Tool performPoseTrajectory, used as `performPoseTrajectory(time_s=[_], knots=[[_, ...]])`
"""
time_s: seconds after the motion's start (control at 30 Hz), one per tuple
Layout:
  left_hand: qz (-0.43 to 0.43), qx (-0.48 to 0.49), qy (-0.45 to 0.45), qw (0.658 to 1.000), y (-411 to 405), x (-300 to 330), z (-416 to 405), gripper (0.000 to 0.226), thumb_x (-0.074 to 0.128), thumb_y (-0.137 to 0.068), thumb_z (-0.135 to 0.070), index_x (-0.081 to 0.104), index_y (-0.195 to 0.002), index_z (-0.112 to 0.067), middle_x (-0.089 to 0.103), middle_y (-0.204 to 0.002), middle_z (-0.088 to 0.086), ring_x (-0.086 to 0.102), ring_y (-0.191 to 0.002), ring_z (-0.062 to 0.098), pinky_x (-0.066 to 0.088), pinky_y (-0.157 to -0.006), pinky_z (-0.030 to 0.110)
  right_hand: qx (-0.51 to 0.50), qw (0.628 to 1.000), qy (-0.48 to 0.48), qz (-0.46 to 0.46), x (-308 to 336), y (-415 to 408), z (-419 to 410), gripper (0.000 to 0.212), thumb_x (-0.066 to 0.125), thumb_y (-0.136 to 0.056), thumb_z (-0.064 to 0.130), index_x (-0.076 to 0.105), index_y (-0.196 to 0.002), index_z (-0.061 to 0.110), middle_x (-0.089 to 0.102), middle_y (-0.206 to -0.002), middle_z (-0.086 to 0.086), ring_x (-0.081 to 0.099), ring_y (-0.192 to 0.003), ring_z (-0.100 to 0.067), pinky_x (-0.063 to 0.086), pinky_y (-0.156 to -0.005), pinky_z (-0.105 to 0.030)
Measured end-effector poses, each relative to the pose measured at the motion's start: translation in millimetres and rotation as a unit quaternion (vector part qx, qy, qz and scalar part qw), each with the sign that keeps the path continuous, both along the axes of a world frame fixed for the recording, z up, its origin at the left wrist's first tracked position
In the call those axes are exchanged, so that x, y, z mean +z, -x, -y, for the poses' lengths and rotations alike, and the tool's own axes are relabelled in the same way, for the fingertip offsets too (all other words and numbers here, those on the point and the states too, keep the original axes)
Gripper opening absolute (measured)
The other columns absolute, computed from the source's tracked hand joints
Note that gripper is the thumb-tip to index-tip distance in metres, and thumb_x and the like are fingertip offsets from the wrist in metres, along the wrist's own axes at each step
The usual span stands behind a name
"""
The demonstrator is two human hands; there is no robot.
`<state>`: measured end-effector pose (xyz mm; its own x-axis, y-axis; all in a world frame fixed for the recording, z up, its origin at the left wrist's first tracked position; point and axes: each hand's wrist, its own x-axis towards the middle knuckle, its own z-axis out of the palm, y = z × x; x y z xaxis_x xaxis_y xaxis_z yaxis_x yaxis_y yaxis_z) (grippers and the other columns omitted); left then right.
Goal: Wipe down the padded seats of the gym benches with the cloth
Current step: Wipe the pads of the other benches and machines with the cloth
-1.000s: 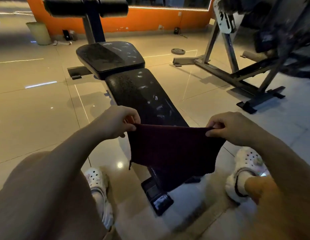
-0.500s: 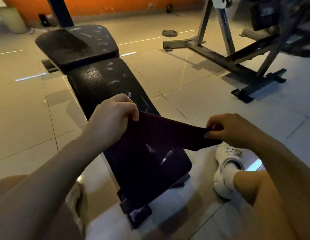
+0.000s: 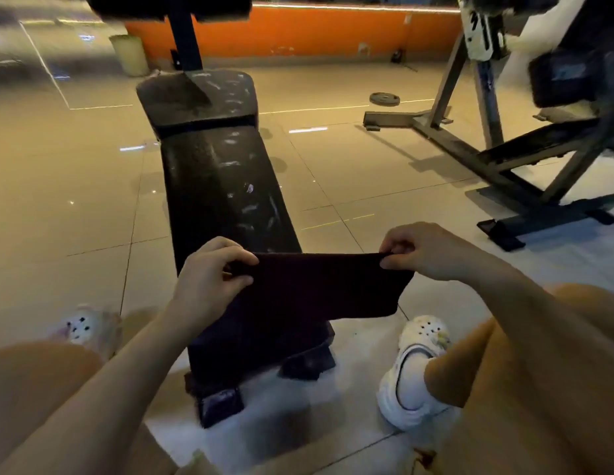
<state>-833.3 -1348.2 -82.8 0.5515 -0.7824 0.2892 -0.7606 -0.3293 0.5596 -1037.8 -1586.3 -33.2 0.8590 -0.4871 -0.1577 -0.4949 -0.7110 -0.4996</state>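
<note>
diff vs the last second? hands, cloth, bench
The camera view swung, so the bench now runs straight ahead. The cloth, slack half a second ago, is stretched level again. Unchanged: left hand and right hand each pinch a top corner; cloth held above the pad's near end.

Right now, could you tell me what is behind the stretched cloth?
The cloth, held by the left hand and right hand, covers the near end of the bench pad; that part stays hidden.

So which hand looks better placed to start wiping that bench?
Probably the left hand: it grips the cloth right over the bench pad, while the right hand pinches the other corner out over the floor.
</note>
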Motion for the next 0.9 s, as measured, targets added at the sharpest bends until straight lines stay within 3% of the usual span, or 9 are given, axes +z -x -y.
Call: performPoseTrajectory(time_s=[0.07, 0.17, 0.3, 0.37, 0.47, 0.57, 0.67, 0.77, 0.9], knots=[[-0.006, 0.02, -0.02, 1.0, 17, -15, 0, 0.026, 0.075, -0.077, 0.001, 0.074, -0.099, -0.013, 0.053, -0.097, -0.011, 0.051, -0.093, 0.008, 0.042, -0.085, 0.012, 0.039, 0.998, -0.002, -0.044, -7, 3, 13, 0.01, 0.071, -0.087, 0.023, 0.062, -0.086, 0.025, 0.053, -0.079, 0.007, 0.048, -0.073, -0.007, 0.035, -0.061, -0.024], [-0.014, 0.048, -0.05, 0.997, 46, -37, 2, 0.023, 0.075, -0.077, 0.002, 0.074, -0.094, -0.014, 0.054, -0.095, -0.012, 0.052, -0.089, 0.007, 0.034, -0.078, 0.004, 0.108, 0.984, 0.065, -0.123, -26, 5, 29, 0.012, 0.068, -0.09, 0.028, 0.063, -0.098, 0.021, 0.045, -0.079, 0.013, 0.041, -0.071, -0.002, 0.028, -0.057, -0.019], [-0.056, 0.075, -0.065, 0.993, 75, -66, 14, 0.035, 0.074, -0.075, 0.006, 0.06, -0.074, -0.026, 0.054, -0.083, -0.013, 0.054, -0.08, 0.01, 0.046, -0.078, 0.021, 0.155, 0.97, 0.079, -0.171, -43, -4, 47, 0.023, 0.067, -0.091, 0.03, 0.066, -0.109, 0.017, 0.043, -0.081, 0.016, 0.046, -0.087, -0.013, 0.03, -0.059, -0.021], [-0.066, 0.115, -0.065, 0.989, 76, -79, 17, 0.043, 0.072, -0.076, 0.007, 0.053, -0.067, -0.031, 0.053, -0.077, -0.015, 0.052, -0.075, 0.004, 0.04, -0.072, 0.01, 0.172, 0.964, 0.079, -0.187, -50, -15, 52, 0.025, 0.067, -0.091, 0.029, 0.066, -0.112, 0.016, 0.046, -0.087, 0.011, 0.045, -0.091, -0.014, 0.033, -0.068, -0.025], [-0.087, 0.17, -0.073, 0.979, 78, -99, 15, 0.032, 0.069, -0.078, 0.007, 0.063, -0.071, -0.023, 0.055, -0.079, -0.012, 0.051, -0.075, 0.002, 0.038, -0.071, 0.008, 0.211, 0.945, 0.081, -0.235, -64, -34, 52, 0.027, 0.066, -0.092, 0.027, 0.064, -0.116, 0.014, 0.046, -0.099, 0.004, 0.044, -0.094, -0.016, 0.033, -0.075, -0.024], [-0.1, 0.229, -0.07, 0.966, 74, -119, 13, 0.02, 0.068, -0.08, 0.006, 0.071, -0.08, -0.013, 0.056, -0.085, -0.008, 0.052, -0.082, 0.009, 0.04, -0.078, 0.02, 0.249, 0.918, 0.06, -0.301, -70, -66, 47, 0.02, 0.067, -0.091, 0.02, 0.064, -0.11, 0.014, 0.053, -0.098, -0.001, 0.049, -0.087, -0.018, 0.038, -0.064, -0.026], [-0.108, 0.265, -0.069, 0.956, 66, -140, 18, 0.017, 0.066, -0.081, 0.007, 0.073, -0.084, -0.007, 0.061, -0.09, -0.001, 0.058, -0.088, 0.017, 0.036, -0.078, 0.021, 0.241, 0.905, 0.032, -0.35, -77, -89, 43, 0.012, 0.068, -0.089, 0.01, 0.061, -0.098, 0.013, 0.056, -0.088, -0.003, 0.048, -0.069, -0.013, 0.04, -0.056, -0.021], [-0.108, 0.276, -0.055, 0.953, 59, -148, 29, 0.016, 0.063, -0.083, 0.006, 0.073, -0.086, -0.006, 0.061, -0.094, 0.001, 0.057, -0.089, 0.016, 0.036, -0.079, 0.02, 0.211, 0.914, 0.034, -0.345, -93, -99, 53, 0.016, 0.068, -0.089, 0.01, 0.063, -0.105, 0.01, 0.058, -0.094, -0.008, 0.048, -0.066, -0.015, 0.041, -0.057, -0.024], [-0.082, 0.277, -0.016, 0.957, 19, -148, 57, 0.015, 0.064, -0.085, 0.005, 0.072, -0.087, -0.007, 0.053, -0.093, -0.006, 0.053, -0.088, 0.013, 0.037, -0.08, 0.022, 0.156, 0.952, 0.083, -0.251, -112, -125, 87, 0.018, 0.066, -0.091, 0.018, 0.066, -0.109, 0.014, 0.06, -0.112, -0.006, 0.048, -0.092, -0.019, 0.036, -0.076, -0.026]])
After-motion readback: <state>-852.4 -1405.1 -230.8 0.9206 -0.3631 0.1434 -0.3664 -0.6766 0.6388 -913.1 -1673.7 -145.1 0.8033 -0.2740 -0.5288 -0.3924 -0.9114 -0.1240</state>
